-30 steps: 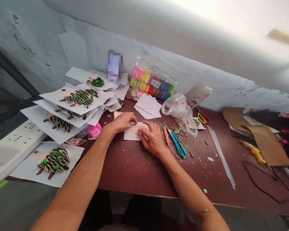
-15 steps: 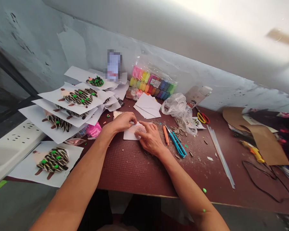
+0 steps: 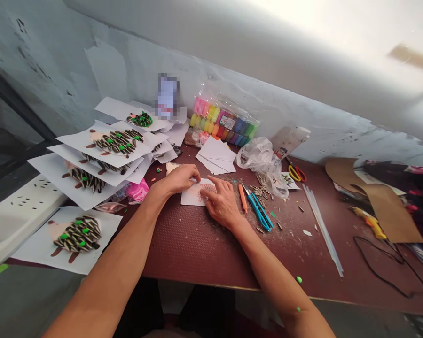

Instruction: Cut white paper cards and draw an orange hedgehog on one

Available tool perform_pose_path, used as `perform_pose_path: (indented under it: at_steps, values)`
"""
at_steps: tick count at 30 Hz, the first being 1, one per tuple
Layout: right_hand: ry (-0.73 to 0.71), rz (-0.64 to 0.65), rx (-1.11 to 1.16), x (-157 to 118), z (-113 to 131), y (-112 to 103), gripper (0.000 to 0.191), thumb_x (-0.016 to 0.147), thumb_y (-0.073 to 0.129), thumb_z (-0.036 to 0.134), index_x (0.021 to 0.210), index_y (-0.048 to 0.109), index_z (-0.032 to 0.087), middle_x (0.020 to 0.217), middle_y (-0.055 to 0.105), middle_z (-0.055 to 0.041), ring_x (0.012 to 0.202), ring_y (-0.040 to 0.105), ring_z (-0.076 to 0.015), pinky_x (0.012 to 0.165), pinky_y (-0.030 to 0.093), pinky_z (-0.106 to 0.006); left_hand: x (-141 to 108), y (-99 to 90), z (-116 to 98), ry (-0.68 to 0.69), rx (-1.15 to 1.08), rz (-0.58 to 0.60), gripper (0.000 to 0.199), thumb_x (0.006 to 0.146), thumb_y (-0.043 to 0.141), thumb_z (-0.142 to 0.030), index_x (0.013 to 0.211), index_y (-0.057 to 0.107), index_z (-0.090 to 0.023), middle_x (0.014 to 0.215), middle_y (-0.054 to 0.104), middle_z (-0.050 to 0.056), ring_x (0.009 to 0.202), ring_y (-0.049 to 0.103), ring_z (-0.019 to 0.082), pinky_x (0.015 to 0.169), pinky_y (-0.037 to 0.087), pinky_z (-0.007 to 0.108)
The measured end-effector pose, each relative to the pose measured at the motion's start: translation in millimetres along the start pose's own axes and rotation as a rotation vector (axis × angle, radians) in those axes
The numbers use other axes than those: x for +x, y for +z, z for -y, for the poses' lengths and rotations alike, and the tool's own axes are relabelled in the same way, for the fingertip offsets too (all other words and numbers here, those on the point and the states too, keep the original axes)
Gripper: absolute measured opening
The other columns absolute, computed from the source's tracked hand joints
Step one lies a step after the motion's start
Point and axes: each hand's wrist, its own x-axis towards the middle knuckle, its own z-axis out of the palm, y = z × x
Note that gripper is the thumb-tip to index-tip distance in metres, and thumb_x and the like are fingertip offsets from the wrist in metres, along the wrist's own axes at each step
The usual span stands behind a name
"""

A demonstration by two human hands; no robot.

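A small white card with an orange-brown line drawing lies flat on the dark red table. My left hand rests at the card's upper left, its fingers curled together; whether anything is between them is hidden. Over the card's right side, my right hand has its fingers apart and holds nothing. Just right of it lie an orange pen and teal-handled scissors. Loose striped seeds are scattered beyond them.
Papers with seed-covered hedgehogs are stacked at left, beside a white power strip. Colored clay packs, a plastic bag and blank papers stand behind. Clear sticks and a yellow glue gun lie right.
My right hand's fingers have shifted slightly, and more of the drawing on the card shows. My left hand has stayed almost still.
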Motion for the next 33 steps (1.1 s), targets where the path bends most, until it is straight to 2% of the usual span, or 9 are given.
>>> perform_pose_path:
  at_steps: [12,20,26,33]
  values:
    - [-0.001,0.043,0.015,1,5,-3,0.023,0.095,0.057,0.023,0.111,0.074,0.023,0.148,0.051,-0.0138,0.129,0.048,-0.0293,0.109,0.035,-0.049,0,2.0,2,0.011,-0.021,-0.004,0.028,0.076,0.054,-0.008,0.092,0.074,-0.019,0.103,0.071,0.005,0.098,0.063,0.02,0.089,0.048,0.032]
    - [-0.022,0.08,-0.015,3,8,-5,0.032,0.093,0.059,0.02,0.122,0.071,0.026,0.152,0.046,-0.0126,0.133,0.045,-0.0299,0.109,0.034,-0.05,1,3.2,4,0.022,-0.017,-0.013,0.026,0.078,0.055,-0.009,0.092,0.075,-0.019,0.101,0.071,0.005,0.097,0.063,0.02,0.088,0.048,0.031]
    - [-0.043,0.074,-0.04,5,12,-6,0.027,0.1,0.051,0.024,0.115,0.073,0.023,0.148,0.051,-0.0146,0.135,0.044,-0.0297,0.109,0.035,-0.05,1,3.4,4,0.027,-0.019,-0.012,0.028,0.077,0.055,-0.008,0.093,0.075,-0.019,0.103,0.072,0.005,0.098,0.064,0.019,0.09,0.049,0.031]
    - [-0.029,0.021,0.004,2,6,-1,0.024,0.098,0.054,0.023,0.112,0.074,0.024,0.151,0.049,-0.0135,0.134,0.046,-0.0291,0.108,0.037,-0.05,1,3.1,4,0.023,-0.017,-0.014,0.029,0.076,0.055,-0.007,0.092,0.075,-0.02,0.103,0.072,0.005,0.098,0.064,0.02,0.091,0.049,0.032]
